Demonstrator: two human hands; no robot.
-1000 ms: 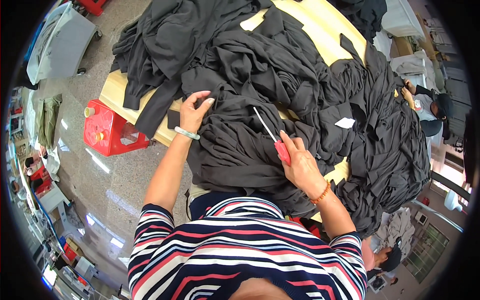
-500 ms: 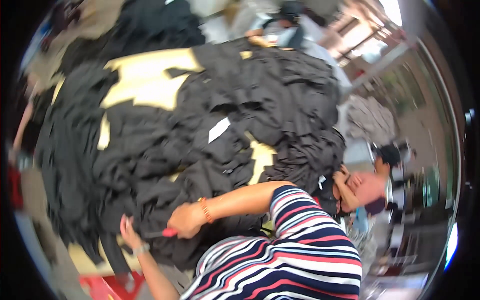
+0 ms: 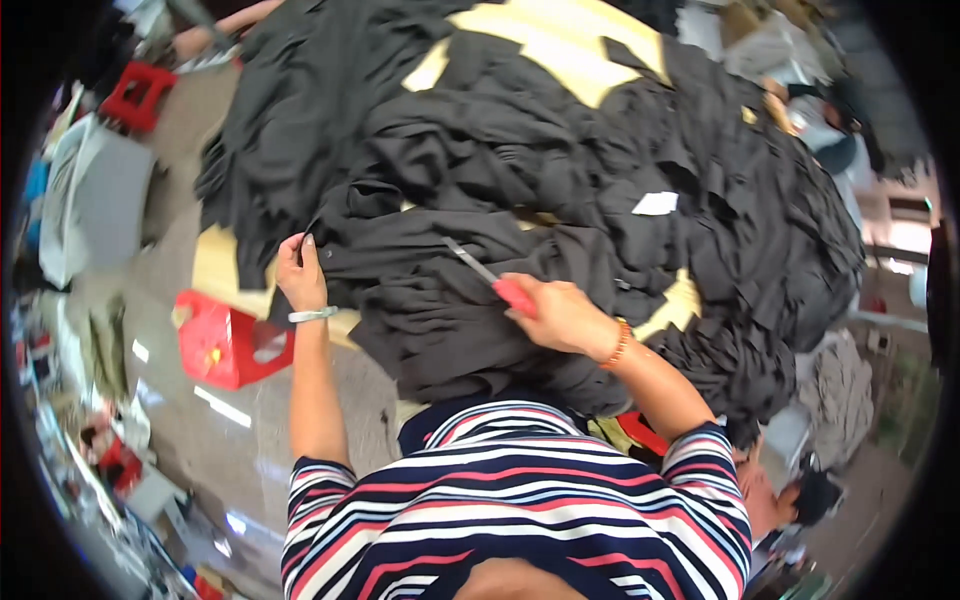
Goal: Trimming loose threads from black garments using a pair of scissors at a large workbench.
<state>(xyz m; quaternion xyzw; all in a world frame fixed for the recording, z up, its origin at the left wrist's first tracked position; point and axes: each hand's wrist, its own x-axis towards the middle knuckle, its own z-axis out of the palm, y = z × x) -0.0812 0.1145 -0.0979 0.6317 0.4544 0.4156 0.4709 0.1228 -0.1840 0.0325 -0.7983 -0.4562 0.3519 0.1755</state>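
Dark cloth garments [image 3: 500,130] lie in a broad, wrinkled heap over a pale yellow table [image 3: 540,35]. My left hand [image 3: 302,272], at the heap's near left edge, pinches the edge of a black garment [image 3: 380,245] between thumb and fingers. Cloth stretches from that pinch toward the right. My right hand [image 3: 565,315] is closed round the red handle of a slim tool [image 3: 515,298] with a thin metal blade. The blade points up and left over the garment; I cannot tell whether its tip touches the cloth.
Left of the table stands a red plastic thing [image 3: 225,345] with a hole in it. A red stool [image 3: 138,95] and a pale bin [image 3: 100,195] are farther left. One person [image 3: 770,500] is at the lower right, another [image 3: 830,125] at the far right. A white paper [image 3: 655,204] lies on the garments.
The view has swung, placing the heap farther right. My hands are farther apart, and the tool's blade, formerly toward my left hand, points up and left over the cloth.
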